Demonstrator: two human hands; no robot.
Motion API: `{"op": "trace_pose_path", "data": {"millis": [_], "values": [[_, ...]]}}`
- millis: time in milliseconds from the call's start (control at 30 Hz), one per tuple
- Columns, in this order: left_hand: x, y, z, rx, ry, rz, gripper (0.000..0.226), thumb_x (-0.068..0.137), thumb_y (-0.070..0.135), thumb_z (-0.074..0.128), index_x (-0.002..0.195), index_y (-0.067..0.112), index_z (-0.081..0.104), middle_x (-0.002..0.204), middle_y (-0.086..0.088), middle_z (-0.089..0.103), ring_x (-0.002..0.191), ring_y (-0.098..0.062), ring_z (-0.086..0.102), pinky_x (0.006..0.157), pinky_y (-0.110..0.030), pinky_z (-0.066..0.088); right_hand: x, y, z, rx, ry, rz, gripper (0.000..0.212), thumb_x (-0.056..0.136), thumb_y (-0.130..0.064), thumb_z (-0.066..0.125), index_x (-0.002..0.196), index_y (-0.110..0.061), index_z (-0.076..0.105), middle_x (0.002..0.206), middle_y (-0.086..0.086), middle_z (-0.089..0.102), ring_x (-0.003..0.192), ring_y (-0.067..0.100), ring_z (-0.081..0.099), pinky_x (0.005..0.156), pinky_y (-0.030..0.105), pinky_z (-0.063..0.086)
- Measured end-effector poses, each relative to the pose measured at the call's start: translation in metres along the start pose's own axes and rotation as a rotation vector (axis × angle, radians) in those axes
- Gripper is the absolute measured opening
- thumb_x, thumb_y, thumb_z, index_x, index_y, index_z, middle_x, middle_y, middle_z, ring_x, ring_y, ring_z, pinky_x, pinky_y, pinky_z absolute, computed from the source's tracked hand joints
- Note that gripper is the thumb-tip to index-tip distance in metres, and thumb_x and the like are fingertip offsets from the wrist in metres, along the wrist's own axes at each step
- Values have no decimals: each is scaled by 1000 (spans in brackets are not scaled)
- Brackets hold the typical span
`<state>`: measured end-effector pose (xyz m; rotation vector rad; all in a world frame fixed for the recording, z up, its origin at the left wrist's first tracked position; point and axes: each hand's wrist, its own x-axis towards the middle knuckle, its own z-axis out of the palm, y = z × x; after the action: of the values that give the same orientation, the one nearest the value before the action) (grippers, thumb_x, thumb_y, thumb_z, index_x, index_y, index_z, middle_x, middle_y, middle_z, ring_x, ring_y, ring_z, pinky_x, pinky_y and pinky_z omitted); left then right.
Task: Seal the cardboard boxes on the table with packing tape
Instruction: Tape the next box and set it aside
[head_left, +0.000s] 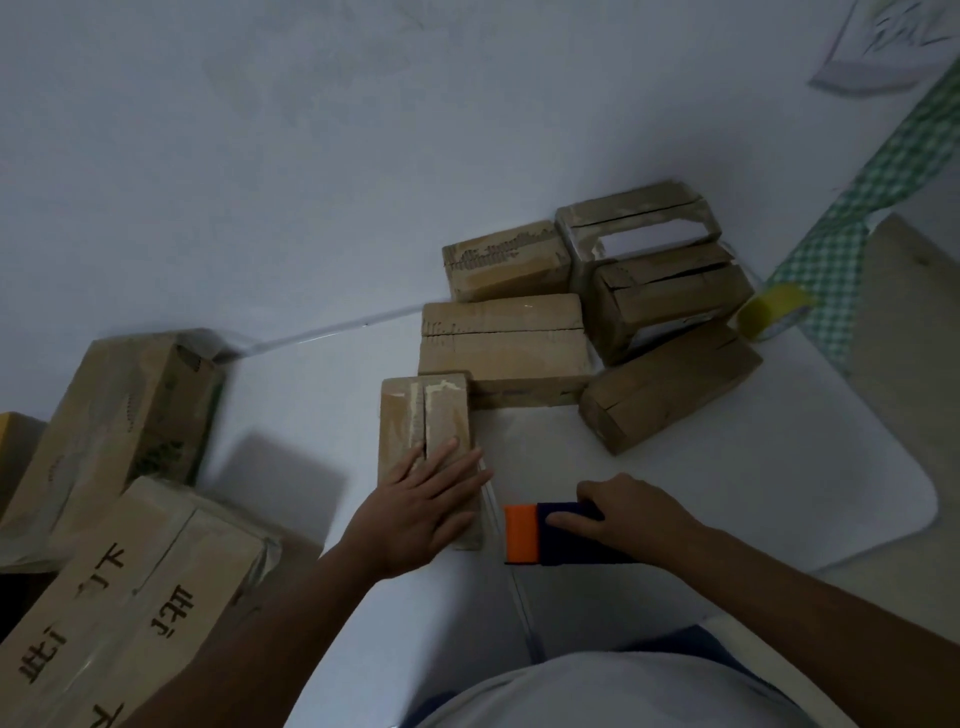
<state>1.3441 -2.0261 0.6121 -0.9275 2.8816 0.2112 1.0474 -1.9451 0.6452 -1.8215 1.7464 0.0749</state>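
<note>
Your left hand (431, 499) lies flat, fingers straight and slightly spread, pressing on the near end of a small brown cardboard box (426, 431) whose top flaps meet in a lengthwise seam with pale, torn-looking streaks beside it. Your right hand (623, 512) is curled over a tape dispenser (550, 535), gripping its dark purple body; the blocky orange end points toward the box, just beside it but not touching. A thin, glossy strip of clear tape (511, 566) runs from the box's near edge past the dispenser toward your body. Both rest on a smooth white table (779, 493) with a rounded corner. Beyond the pressed box, touching its far end, sits a wider cardboard box (501, 348) with a slit across its top. To the right of that lies an angled plain box (670, 389), and behind these three more worn boxes cluster: one with ragged corrugated edging (506, 260), and two with split tops showing white inside (636, 226) (670, 299). A yellow roll (769, 312) stands near the table's far right, against green-and-white checked cloth (852, 234). On your left, off the table, are larger cartons (135, 582) with printed characters and shiny tape.
</note>
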Motion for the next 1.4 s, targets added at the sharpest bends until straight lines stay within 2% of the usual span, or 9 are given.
{"op": "trace_pose_path", "data": {"millis": [200,367,533,667,800,967,1100,1233,1400], "values": [[0,-1,0,4,-6,6,54,106,53,22,157,37,12,166,11,6,153,-17,0,121,-48,8,-6,17,-5,-102,37,-39,75,68,-89,19,82,-23,50,65,-8,47,55,5,43,46,24,26],[-4,10,-2,-1,41,-30,52,106,51,21,155,35,21,166,8,12,153,-18,3,121,-50,11,-2,11,-8,-94,1,10,66,79,-82,36,83,-18,51,67,-5,47,56,6,42,47,25,27],[-4,24,-7,8,152,-51,36,104,44,32,133,32,49,152,2,43,148,-27,29,114,-55,20,-1,8,-21,-90,-14,14,61,83,-78,39,85,-18,50,71,-5,47,60,7,45,49,25,30],[3,34,-11,-202,200,-92,30,101,41,39,115,30,63,134,10,57,139,-15,40,120,-42,13,1,2,-34,-166,-78,-4,50,90,-69,41,90,-19,46,74,-3,42,67,14,49,56,28,36],[2,41,-4,-216,264,-107,28,101,43,41,110,32,65,130,13,58,137,-13,40,119,-44,18,4,-5,-34,-235,-61,18,51,89,-69,43,86,-18,46,72,-4,40,61,11,42,49,27,29],[2,40,-4,-174,226,-112,32,101,45,38,112,33,65,133,13,57,137,-16,41,118,-48,25,14,-26,-17,-270,-5,34,54,88,-71,43,84,-17,49,86,4,58,65,15,46,48,27,27],[0,39,-5,-171,224,-107,31,101,45,39,112,32,65,132,12,58,137,-16,41,117,-48,25,23,-23,-11,-259,21,100,53,93,-65,40,81,-15,53,73,0,51,58,13,43,48,26,27],[0,40,-6,-186,247,-106,30,101,43,40,109,31,66,132,12,58,137,-16,41,116,-47,23,23,14,-20,-314,-22,213,52,94,-60,43,100,-12,61,97,5,65,78,17,59,62,26,39],[1,41,-7,-200,248,-114,31,102,44,39,111,31,66,133,13,58,137,-15,41,117,-47,22,21,14,8,-11,49,244,38,99,-44,46,115,-10,50,106,8,61,87,18,57,68,29,43]]}}
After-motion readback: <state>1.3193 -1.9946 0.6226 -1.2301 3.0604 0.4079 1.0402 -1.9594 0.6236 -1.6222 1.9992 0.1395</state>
